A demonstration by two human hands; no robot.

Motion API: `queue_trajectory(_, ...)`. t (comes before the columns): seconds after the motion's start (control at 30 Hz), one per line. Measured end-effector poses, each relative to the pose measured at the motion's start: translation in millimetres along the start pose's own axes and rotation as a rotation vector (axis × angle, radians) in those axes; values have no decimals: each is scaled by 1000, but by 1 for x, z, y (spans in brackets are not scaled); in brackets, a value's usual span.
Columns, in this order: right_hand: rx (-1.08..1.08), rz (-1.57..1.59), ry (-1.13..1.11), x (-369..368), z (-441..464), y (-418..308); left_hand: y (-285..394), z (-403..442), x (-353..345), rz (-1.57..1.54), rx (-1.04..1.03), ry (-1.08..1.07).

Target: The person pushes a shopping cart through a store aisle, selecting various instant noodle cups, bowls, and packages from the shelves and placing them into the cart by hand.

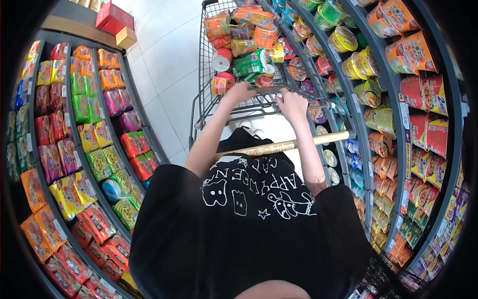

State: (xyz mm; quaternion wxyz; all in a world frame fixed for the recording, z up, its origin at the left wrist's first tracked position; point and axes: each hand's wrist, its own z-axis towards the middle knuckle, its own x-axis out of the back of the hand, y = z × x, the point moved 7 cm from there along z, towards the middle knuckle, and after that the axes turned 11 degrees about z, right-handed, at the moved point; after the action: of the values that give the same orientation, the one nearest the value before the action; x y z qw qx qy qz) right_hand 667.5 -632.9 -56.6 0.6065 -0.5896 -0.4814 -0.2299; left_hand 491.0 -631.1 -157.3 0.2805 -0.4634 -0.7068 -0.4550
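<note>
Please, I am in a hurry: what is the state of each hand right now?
Left hand: at the cart's near rim; grip cannot be told.
Right hand: also there, fingers bent; grip cannot be told.

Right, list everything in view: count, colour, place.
shopping cart: one, dark grey, top centre
packets and tubs: many, mixed, in the cart
bar: one, tan, before the shirt
shelved packets: many, mixed colours, left racks
shelved tubs: many, mixed colours, right racks
box: one, red, upper left
carton: one, tan, beside it
floor: one, pale, aisle
shirt: one, black with white print, lower centre
left hand: one, bare, cart's near rim
right hand: one, bare, same rim
</note>
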Motion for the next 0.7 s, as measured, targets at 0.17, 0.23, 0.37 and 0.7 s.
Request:
queue_trajectory(0.17,-19,-9,42,-1,2,1,-69,37,12,24,197,117)
queue_trajectory(0.23,-36,-18,62,4,0,0,-121,56,-42,-38,194,128)
queue_trajectory(0.37,-104,-3,67,4,0,8,-145,60,-103,98,72,-183)
queue_trajectory(0.7,-160,197,112,9,-2,18,-137,58,-78,40,236,-52)
